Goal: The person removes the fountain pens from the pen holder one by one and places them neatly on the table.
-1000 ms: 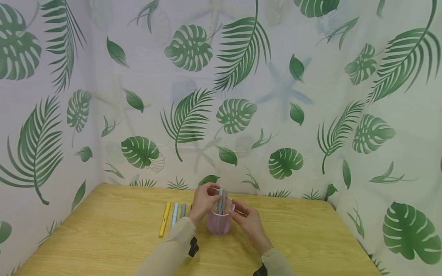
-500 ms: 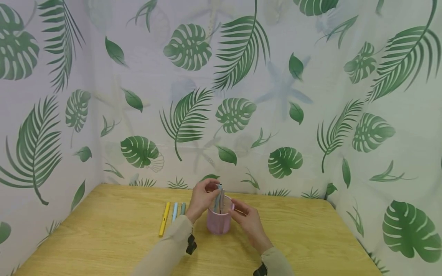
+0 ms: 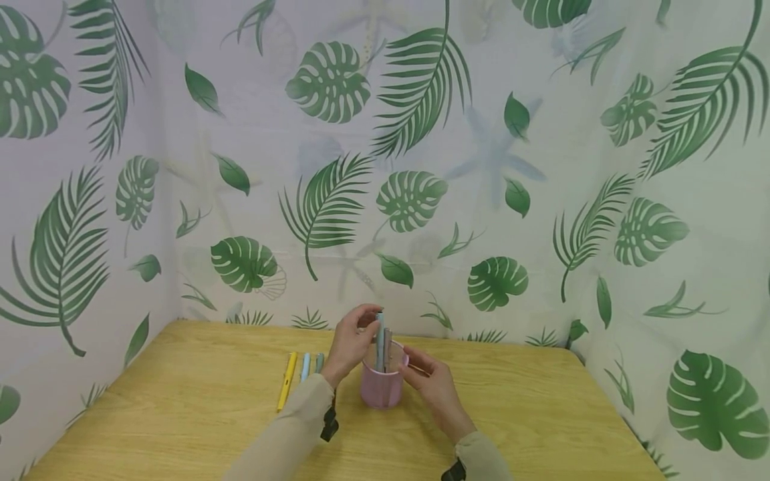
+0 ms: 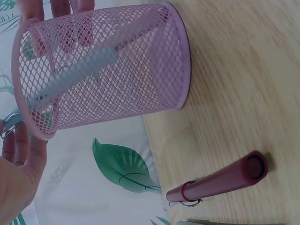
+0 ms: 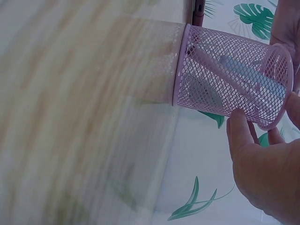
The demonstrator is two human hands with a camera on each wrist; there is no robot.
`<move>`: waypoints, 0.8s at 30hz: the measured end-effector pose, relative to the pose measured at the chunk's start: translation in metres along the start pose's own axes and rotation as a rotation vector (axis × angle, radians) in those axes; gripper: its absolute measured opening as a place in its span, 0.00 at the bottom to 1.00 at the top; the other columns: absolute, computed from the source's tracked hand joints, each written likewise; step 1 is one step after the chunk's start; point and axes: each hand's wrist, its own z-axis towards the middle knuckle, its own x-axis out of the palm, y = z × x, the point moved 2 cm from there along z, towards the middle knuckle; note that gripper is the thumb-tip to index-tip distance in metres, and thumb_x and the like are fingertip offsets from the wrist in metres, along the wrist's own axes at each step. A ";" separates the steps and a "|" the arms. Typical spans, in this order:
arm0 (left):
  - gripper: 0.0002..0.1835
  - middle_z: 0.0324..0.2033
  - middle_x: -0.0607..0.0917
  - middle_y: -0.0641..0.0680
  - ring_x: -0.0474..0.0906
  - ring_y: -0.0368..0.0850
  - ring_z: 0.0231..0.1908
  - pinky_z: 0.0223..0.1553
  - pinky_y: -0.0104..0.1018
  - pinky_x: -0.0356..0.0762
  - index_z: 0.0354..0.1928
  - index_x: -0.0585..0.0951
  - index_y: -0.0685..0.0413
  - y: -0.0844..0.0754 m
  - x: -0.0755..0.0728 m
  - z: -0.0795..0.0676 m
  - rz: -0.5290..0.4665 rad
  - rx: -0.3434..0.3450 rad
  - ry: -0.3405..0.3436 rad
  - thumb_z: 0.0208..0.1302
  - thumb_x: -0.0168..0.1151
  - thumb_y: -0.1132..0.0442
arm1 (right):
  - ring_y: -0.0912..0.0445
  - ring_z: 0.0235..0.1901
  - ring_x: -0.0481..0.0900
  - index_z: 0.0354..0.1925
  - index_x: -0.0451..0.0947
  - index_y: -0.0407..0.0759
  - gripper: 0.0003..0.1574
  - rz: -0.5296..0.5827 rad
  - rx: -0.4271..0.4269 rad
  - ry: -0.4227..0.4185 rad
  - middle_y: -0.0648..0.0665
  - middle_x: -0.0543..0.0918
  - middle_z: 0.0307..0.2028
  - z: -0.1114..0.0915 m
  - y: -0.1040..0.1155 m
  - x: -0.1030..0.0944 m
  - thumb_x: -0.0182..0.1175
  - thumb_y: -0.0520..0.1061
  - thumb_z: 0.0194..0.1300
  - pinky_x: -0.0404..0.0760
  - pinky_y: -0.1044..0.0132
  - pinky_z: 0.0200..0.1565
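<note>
A pink mesh pen holder (image 3: 381,392) stands upright on the table. My left hand (image 3: 347,342) pinches the upper end of a light blue pen (image 3: 380,337) between thumb and fingers. Through the mesh in the left wrist view, the lower end of this pen (image 4: 79,70) shows inside the holder, above its base. Beside it a greyish-pink pen (image 3: 388,344) leans in the holder. My right hand (image 3: 434,384) holds the holder by its right side and rim, thumb and fingers at the mesh.
Left of the holder a yellow pen (image 3: 287,381), a pale blue pen (image 3: 305,367) and a grey-green pen (image 3: 319,363) lie in a row. A dark red pen (image 4: 218,180) lies close by, hidden by the left arm in the head view. A leaf-patterned curtain (image 3: 421,267) stands behind the table.
My left hand has moved up and slightly left, drawing the light blue pen higher out of the holder. The right hand and the holder have stayed in place.
</note>
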 end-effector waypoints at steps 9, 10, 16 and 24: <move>0.15 0.46 0.82 0.61 0.82 0.55 0.45 0.40 0.43 0.86 0.54 0.80 0.54 -0.008 -0.004 -0.001 -0.051 -0.023 -0.031 0.66 0.59 0.72 | 0.43 0.59 0.77 0.65 0.70 0.33 0.31 -0.002 0.005 0.003 0.30 0.76 0.61 0.000 0.000 -0.001 0.63 0.42 0.67 0.80 0.59 0.57; 0.16 0.46 0.83 0.61 0.82 0.54 0.45 0.40 0.43 0.86 0.53 0.80 0.53 -0.008 -0.005 -0.001 -0.053 -0.023 -0.035 0.65 0.59 0.73 | 0.42 0.59 0.77 0.65 0.70 0.33 0.31 -0.005 0.005 0.002 0.30 0.76 0.61 -0.001 0.000 -0.001 0.63 0.42 0.67 0.80 0.59 0.57; 0.19 0.47 0.84 0.59 0.82 0.52 0.46 0.40 0.37 0.85 0.53 0.80 0.55 -0.007 -0.009 0.001 -0.038 -0.019 -0.081 0.60 0.63 0.73 | 0.43 0.59 0.78 0.65 0.70 0.33 0.31 0.004 0.010 -0.002 0.29 0.75 0.61 -0.001 0.000 -0.001 0.62 0.41 0.67 0.80 0.59 0.57; 0.19 0.48 0.84 0.65 0.81 0.61 0.49 0.47 0.43 0.83 0.54 0.79 0.64 -0.012 -0.014 0.004 -0.054 -0.007 -0.136 0.60 0.64 0.75 | 0.44 0.59 0.77 0.65 0.69 0.33 0.31 0.012 -0.002 0.003 0.29 0.74 0.62 0.000 0.000 0.000 0.62 0.41 0.67 0.80 0.59 0.57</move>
